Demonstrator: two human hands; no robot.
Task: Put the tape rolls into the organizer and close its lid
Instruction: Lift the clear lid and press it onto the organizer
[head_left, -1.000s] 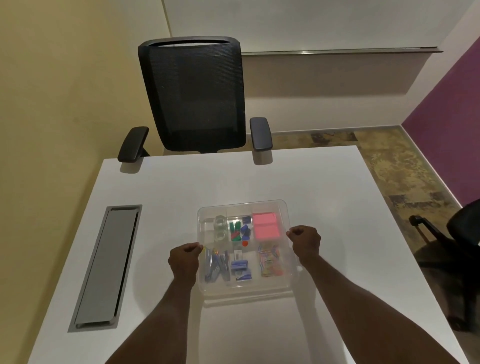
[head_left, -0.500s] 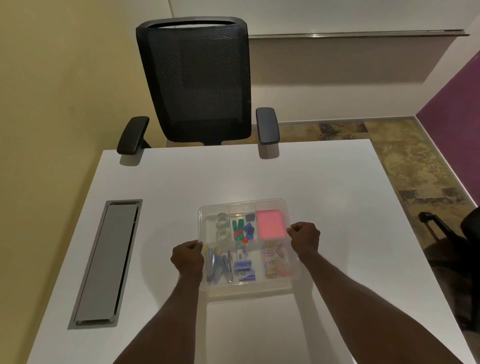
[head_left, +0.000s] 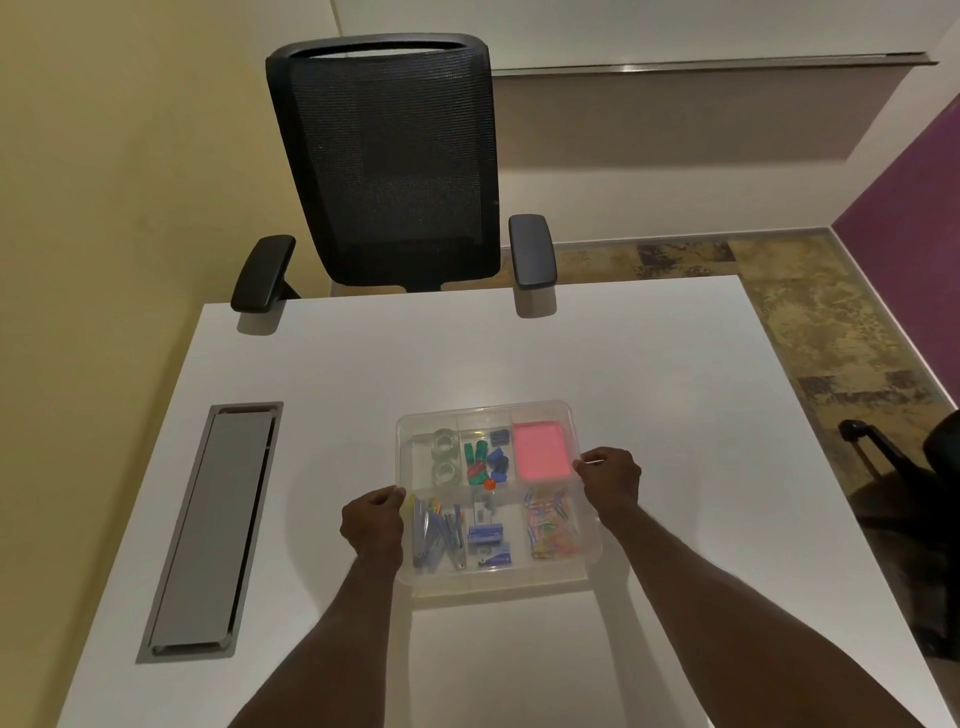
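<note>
A clear plastic organizer (head_left: 485, 409) with several compartments sits on the white table, and a hazy clear lid seems to lie over it. Two clear tape rolls (head_left: 443, 442) lie one behind the other in its far left compartment. My left hand (head_left: 373, 525) has its fingers curled on the organizer's left edge. My right hand (head_left: 613, 480) is curled on the right edge, a little farther back. Whether the lid is fully seated I cannot tell.
Other compartments hold a pink sticky-note pad (head_left: 540, 449), coloured paper clips (head_left: 550, 525), staplers and small clips. A grey cable hatch (head_left: 213, 530) is set into the table (head_left: 649, 389) at the left. A black mesh chair (head_left: 389, 166) stands behind the far edge, another chair (head_left: 935, 467) at the right.
Both hands stay on the organizer's two sides, my right hand a touch farther back. The view has shifted slightly. The contents have not moved.
</note>
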